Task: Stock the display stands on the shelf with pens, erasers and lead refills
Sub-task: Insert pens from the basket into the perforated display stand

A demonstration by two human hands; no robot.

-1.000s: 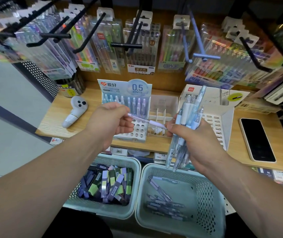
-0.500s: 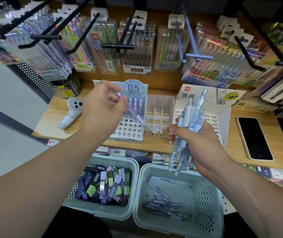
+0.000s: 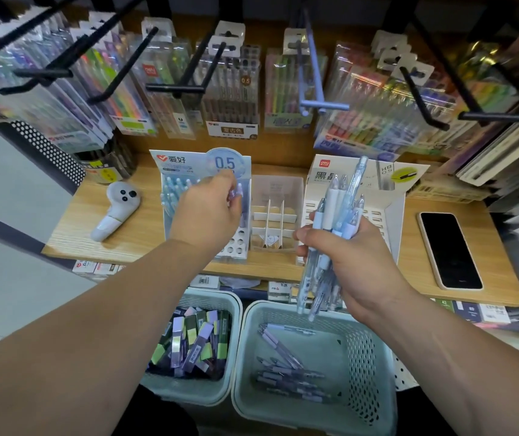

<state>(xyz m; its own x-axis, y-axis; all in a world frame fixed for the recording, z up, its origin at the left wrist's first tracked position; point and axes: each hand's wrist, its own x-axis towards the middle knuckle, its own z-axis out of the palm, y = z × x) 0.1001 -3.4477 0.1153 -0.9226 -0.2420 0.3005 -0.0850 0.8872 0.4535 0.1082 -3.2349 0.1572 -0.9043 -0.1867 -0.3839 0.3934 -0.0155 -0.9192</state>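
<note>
Pinching a pen [image 3: 244, 217], left hand [image 3: 207, 212] overlaps the stand [image 3: 173, 163].

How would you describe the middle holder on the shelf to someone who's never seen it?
Find the wooden shelf under the hanging pen packs. On it, between the blue stand and the white stand, sits a clear box. Unlike both, it is see-through, with white dividers inside.

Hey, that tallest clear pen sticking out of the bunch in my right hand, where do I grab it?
Best pinch the tallest clear pen by its upper barrel, coming from above and the left: that end stands free above the other pens, while the right hand wraps its middle.
</note>
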